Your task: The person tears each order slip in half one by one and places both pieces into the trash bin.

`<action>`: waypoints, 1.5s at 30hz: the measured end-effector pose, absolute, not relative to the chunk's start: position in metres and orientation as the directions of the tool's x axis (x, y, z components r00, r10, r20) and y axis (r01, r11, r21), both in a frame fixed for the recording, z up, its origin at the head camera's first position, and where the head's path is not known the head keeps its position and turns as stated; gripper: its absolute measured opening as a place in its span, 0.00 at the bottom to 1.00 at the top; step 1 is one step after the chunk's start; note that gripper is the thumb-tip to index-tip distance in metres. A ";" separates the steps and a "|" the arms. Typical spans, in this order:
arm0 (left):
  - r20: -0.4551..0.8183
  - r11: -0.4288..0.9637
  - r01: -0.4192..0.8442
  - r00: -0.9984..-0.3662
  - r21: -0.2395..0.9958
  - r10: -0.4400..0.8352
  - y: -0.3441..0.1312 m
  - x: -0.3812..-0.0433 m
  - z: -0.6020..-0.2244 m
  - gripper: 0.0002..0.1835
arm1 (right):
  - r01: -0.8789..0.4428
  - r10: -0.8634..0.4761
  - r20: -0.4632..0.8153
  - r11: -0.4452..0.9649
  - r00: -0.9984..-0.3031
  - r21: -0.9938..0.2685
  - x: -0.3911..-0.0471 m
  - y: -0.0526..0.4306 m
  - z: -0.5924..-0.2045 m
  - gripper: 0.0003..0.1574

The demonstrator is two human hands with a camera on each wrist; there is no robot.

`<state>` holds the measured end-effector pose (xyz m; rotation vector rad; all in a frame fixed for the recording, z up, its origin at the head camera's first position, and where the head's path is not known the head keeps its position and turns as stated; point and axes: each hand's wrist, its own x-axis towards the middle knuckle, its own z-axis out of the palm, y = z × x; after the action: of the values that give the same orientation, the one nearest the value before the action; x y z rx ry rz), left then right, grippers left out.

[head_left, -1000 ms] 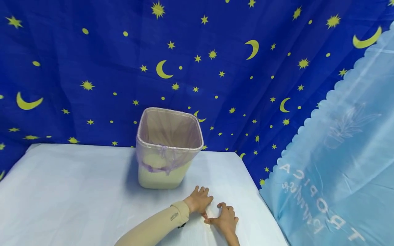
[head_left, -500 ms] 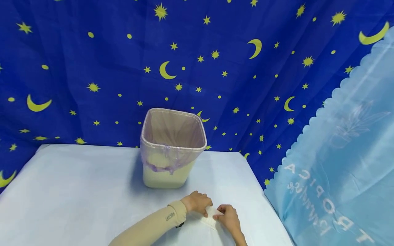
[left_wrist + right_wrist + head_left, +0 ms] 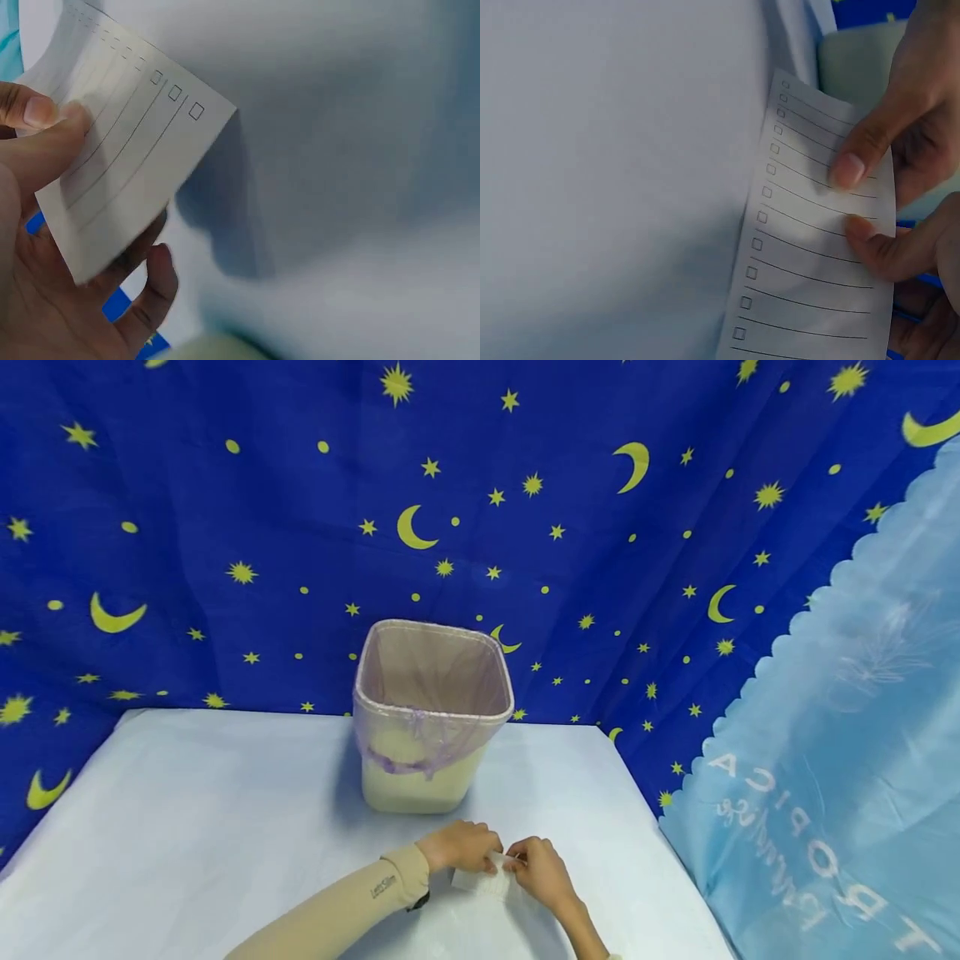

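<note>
A narrow white checklist sheet point(image 3: 802, 247), printed with lines and a column of small boxes, is between my two hands. My left hand point(image 3: 463, 846) pinches it, thumb on the printed face and fingers behind. Close beside it, my right hand point(image 3: 546, 872) grips the same long edge, the two thumbs nearly meeting in the right wrist view. In the left wrist view the sheet point(image 3: 142, 165) bends slightly, and one corner stands up off the white tabletop over a shadow. Most of the right hand is outside that view.
Beyond my hands stands a cream waste bin point(image 3: 416, 789) lined with a translucent purple bag. A white cloth point(image 3: 225, 810) covers the table. Behind hangs a blue curtain point(image 3: 300, 485) with moons and stars; a light blue curtain point(image 3: 847, 760) hangs along the right.
Both hands have gone from spread fingers low over the table to pinching the sheet. The sheet has come up and tilted, and the hands have shifted slightly left in the head view.
</note>
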<state>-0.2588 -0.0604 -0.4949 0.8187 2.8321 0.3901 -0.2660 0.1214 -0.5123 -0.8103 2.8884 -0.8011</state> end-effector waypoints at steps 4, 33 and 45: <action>-0.047 0.789 0.530 -0.820 0.311 0.570 -0.082 -0.248 -0.485 0.07 | -0.527 -0.561 0.088 0.694 -0.823 -0.491 -0.263 0.105 -0.502 0.03; 0.194 0.699 0.554 -0.826 0.453 0.529 -0.176 -0.198 -0.455 0.13 | -0.858 -0.844 0.191 0.453 -0.500 -0.244 -0.243 0.020 -0.461 0.14; 0.197 0.805 0.489 -0.872 0.337 0.447 -0.185 -0.196 -0.421 0.10 | -0.914 -0.882 0.241 0.391 -0.405 -0.106 -0.253 0.009 -0.413 0.12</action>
<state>-0.1961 -0.1851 -0.4208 0.8034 3.0870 0.6234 -0.2527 0.0086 -0.4128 -1.7812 2.7385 -0.3671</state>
